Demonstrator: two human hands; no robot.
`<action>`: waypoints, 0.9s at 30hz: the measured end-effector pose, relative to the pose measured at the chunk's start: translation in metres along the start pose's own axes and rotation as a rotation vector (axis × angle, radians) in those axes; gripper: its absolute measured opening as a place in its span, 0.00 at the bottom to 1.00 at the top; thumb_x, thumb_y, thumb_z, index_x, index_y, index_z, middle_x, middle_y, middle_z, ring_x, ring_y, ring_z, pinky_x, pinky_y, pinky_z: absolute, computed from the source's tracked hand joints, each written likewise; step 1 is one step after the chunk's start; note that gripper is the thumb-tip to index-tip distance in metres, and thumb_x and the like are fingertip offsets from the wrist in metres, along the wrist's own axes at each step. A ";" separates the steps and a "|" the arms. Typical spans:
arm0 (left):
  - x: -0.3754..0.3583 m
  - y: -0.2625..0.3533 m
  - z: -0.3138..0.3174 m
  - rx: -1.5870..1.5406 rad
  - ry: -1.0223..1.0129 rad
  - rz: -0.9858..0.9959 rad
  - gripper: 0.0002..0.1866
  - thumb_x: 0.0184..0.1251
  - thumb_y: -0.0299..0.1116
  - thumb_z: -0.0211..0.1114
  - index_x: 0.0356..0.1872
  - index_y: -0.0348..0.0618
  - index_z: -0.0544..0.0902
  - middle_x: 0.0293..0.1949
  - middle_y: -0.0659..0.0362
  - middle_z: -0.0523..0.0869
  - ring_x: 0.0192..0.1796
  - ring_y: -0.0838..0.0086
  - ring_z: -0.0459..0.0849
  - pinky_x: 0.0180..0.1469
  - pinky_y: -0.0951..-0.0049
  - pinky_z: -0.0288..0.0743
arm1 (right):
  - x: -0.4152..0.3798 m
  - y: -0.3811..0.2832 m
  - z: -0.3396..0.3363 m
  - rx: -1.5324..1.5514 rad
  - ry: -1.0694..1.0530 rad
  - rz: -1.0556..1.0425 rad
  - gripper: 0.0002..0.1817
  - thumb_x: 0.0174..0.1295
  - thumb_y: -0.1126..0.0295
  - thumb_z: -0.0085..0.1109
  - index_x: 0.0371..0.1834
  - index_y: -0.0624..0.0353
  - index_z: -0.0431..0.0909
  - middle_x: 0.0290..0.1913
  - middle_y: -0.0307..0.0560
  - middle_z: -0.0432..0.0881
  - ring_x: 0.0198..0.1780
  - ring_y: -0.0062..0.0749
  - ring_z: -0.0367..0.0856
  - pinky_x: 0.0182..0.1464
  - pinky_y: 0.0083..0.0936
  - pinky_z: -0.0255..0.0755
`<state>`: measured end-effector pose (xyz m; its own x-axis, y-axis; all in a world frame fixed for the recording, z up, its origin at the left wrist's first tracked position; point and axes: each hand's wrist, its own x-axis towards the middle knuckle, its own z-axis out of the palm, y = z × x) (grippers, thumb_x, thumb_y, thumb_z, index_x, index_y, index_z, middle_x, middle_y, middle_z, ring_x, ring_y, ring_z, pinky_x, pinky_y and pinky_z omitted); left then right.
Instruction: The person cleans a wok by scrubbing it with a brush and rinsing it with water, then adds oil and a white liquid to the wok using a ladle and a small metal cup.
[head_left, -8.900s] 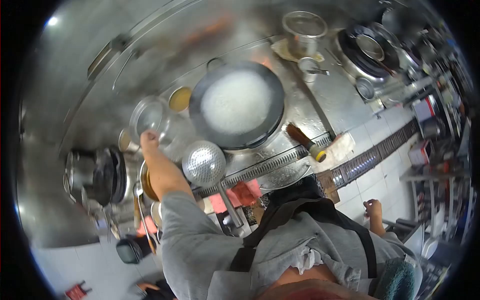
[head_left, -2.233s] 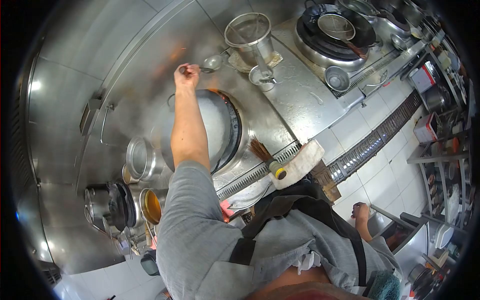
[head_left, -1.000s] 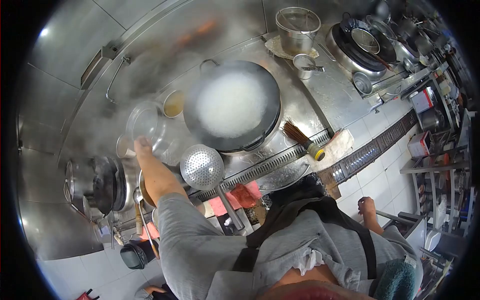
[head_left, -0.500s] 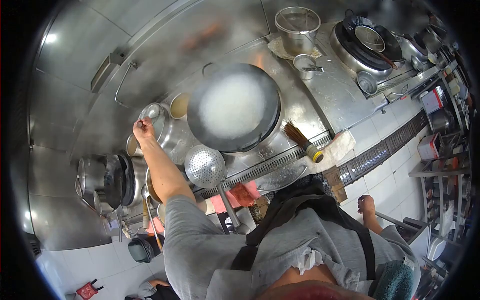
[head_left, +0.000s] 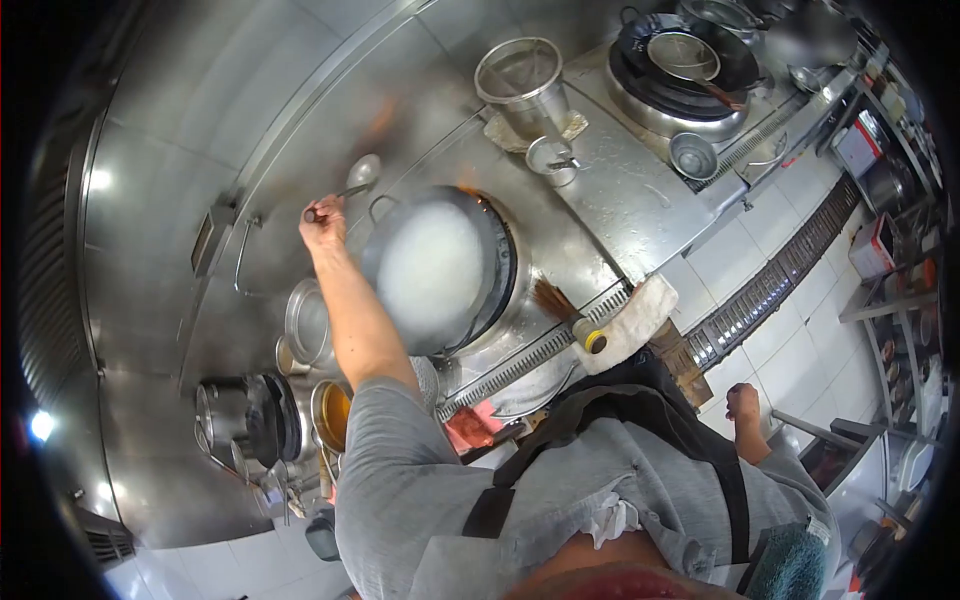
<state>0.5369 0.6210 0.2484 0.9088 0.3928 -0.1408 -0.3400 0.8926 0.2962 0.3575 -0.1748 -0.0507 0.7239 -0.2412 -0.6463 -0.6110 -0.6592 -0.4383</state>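
Note:
My left hand [head_left: 325, 224] is wrapped round the dark handle end of a metal ladle [head_left: 364, 171]. The ladle's bowl hangs beyond the back left of a large wok [head_left: 492, 300]. Cloudy white liquid [head_left: 432, 265] fills much of that wok, and flame shows at its far rim. Away from the stove, low on the right, my right hand [head_left: 743, 404] has its fingers curled with nothing visible in them. A perforated scoop [head_left: 426, 384] lies by the wok's near edge, mostly hidden behind my left forearm.
A bamboo brush [head_left: 570, 315] and a white cloth [head_left: 640, 312] lie at the stove's front edge. Left are a pot of orange liquid [head_left: 334, 415] and a metal container [head_left: 309, 322]. A tall pot [head_left: 520, 75] and another wok [head_left: 735, 70] stand at the back right.
My left hand has moved the ladle from over the metal container at the left to behind the wok. The whole view has turned and shifted. My right hand remains low at the right.

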 end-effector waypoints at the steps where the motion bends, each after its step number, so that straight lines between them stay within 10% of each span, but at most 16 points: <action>1: 0.014 -0.022 0.005 -0.051 0.012 -0.060 0.46 0.53 0.23 0.51 0.63 0.25 0.25 0.25 0.52 0.66 0.21 0.71 0.71 0.19 0.80 0.71 | 0.006 0.004 -0.002 0.014 0.001 0.009 0.14 0.55 0.77 0.40 0.26 0.69 0.80 0.15 0.53 0.76 0.13 0.35 0.77 0.17 0.29 0.71; 6: 0.079 -0.138 0.042 -0.007 0.155 -0.239 0.45 0.54 0.23 0.51 0.63 0.25 0.26 0.23 0.54 0.65 0.19 0.72 0.70 0.18 0.81 0.69 | 0.019 0.024 -0.016 0.096 0.024 0.043 0.13 0.55 0.77 0.42 0.27 0.69 0.80 0.15 0.52 0.76 0.13 0.35 0.77 0.17 0.28 0.71; 12: 0.117 -0.199 0.040 0.627 0.225 -0.325 0.15 0.49 0.22 0.57 0.39 0.28 0.71 0.20 0.55 0.69 0.17 0.74 0.69 0.14 0.81 0.63 | 0.021 0.048 -0.025 0.075 0.015 0.108 0.12 0.55 0.76 0.43 0.28 0.69 0.80 0.16 0.56 0.78 0.13 0.37 0.78 0.19 0.30 0.74; 14: 0.088 -0.218 0.044 1.119 0.245 -0.126 0.06 0.44 0.22 0.60 0.19 0.39 0.71 0.17 0.56 0.70 0.15 0.74 0.68 0.12 0.78 0.56 | 0.027 0.041 -0.023 -0.084 0.071 -0.142 0.10 0.52 0.75 0.49 0.32 0.66 0.81 0.24 0.63 0.79 0.22 0.47 0.81 0.31 0.35 0.76; 18: 0.042 -0.223 0.038 1.801 0.221 -0.128 0.08 0.39 0.22 0.61 0.11 0.42 0.71 0.10 0.59 0.69 0.12 0.72 0.67 0.13 0.77 0.53 | 0.021 -0.077 -0.016 -0.002 0.045 -0.685 0.11 0.51 0.72 0.56 0.38 0.62 0.80 0.32 0.61 0.80 0.35 0.53 0.79 0.38 0.37 0.73; 22: 0.009 -0.229 0.033 2.652 0.237 -0.132 0.09 0.42 0.32 0.61 0.22 0.35 0.82 0.20 0.48 0.82 0.21 0.62 0.81 0.27 0.65 0.75 | 0.009 -0.206 0.036 -0.036 -0.138 -1.172 0.13 0.53 0.66 0.60 0.41 0.58 0.79 0.33 0.53 0.79 0.34 0.49 0.79 0.37 0.37 0.73; 27: -0.023 -0.271 0.003 2.875 0.307 -0.009 0.16 0.43 0.35 0.60 0.33 0.35 0.83 0.37 0.44 0.84 0.43 0.54 0.83 0.45 0.60 0.76 | -0.011 -0.277 0.126 -0.344 -0.254 -1.373 0.29 0.51 0.63 0.62 0.56 0.63 0.67 0.41 0.59 0.75 0.43 0.52 0.76 0.43 0.37 0.73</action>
<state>0.6086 0.3694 0.1744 0.8103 0.5761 -0.1073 0.5708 -0.8174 -0.0775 0.4789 0.1006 -0.0012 0.5683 0.8215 0.0475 0.6432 -0.4074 -0.6484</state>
